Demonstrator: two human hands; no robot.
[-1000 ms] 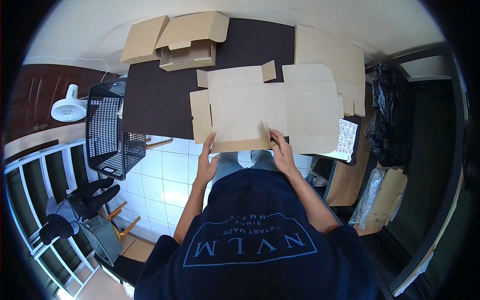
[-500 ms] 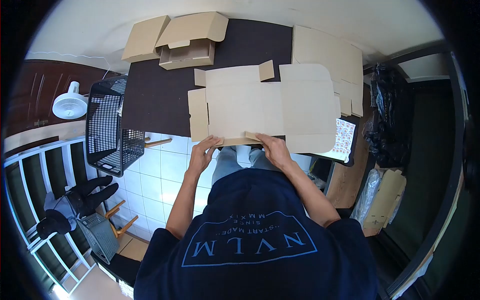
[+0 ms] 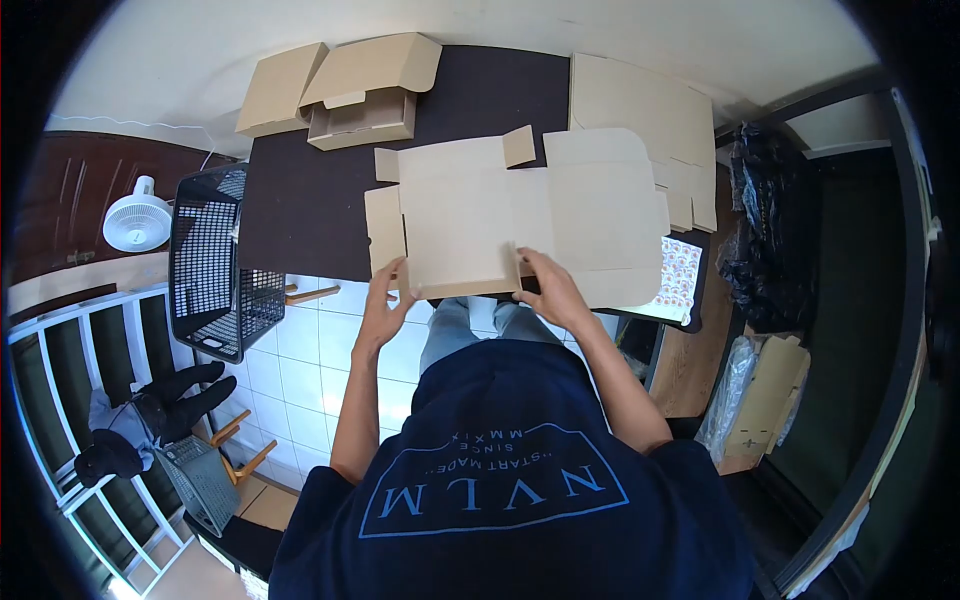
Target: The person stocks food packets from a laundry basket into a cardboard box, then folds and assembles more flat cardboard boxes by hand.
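Observation:
A partly folded cardboard box (image 3: pixel 455 215) lies on the dark table at its front edge, its inside facing up. Its wide lid panel (image 3: pixel 600 215) spreads flat to the right, and two small tabs stand up along the far side. The near wall is raised. My left hand (image 3: pixel 382 308) grips the near left corner, fingers by the left side flap (image 3: pixel 386 228) and thumb at the near wall. At the other end of that wall, my right hand (image 3: pixel 553 290) pinches a small corner tab (image 3: pixel 522 262) between fingers and thumb.
Two folded boxes (image 3: pixel 365 118) stand at the back left of the table (image 3: pixel 300 210). Flat cardboard sheets (image 3: pixel 640 105) lie at the back right, near a sheet of round stickers (image 3: pixel 680 275). A black plastic basket (image 3: pixel 207 260) is left of the table; black plastic bags (image 3: pixel 770 230) hang right.
Both hands have shifted from the top of the near wall to its two ends. The right corner tab now stands bent up along the side. The view has shifted slightly.

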